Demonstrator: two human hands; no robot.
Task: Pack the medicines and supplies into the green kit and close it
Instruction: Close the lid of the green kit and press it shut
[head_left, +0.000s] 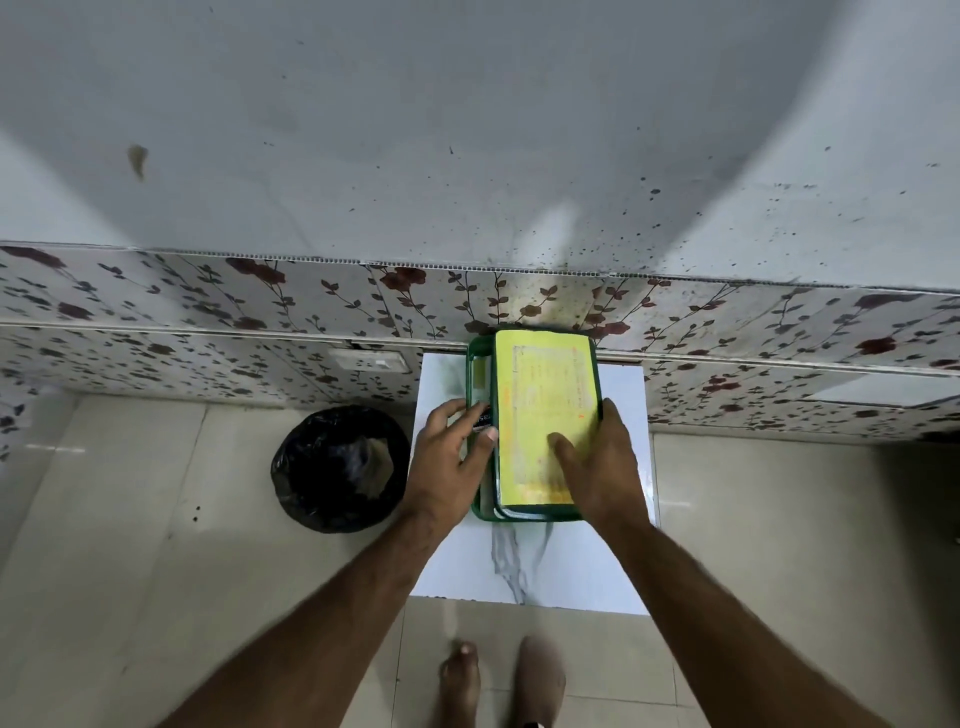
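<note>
1. The wall (467, 130) is grey with dark specks, and a band of flower tiles (208, 312) runs along its bottom.
2. The floor (130, 545) is pale and shiny. Two bare feet (501, 680) stand on it at the bottom of the view.
3. The counter (571, 566) is a small white slab with grey marble lines. It sits against the flower tiles.
4. A black bin (337, 467) with a black bag in it stands on the floor, just left of the counter.
5. The green kit (480, 358) rests on the counter, at the far end near the tiles. Its left side shows an open gap.
6. A yellow lid (540, 405) with small print lies flat over most of the kit.
7. The right hand (597, 467) lies flat on the lid, with the fingers spread and the thumb pressing the yellow top. The fingertips curl over the right edge of the kit.
8. The left hand (452, 457) reaches into the open left side of the kit. Its fingers are closed on a small dark pack (484, 420) with white letters, right beside the lid's left edge.
</note>
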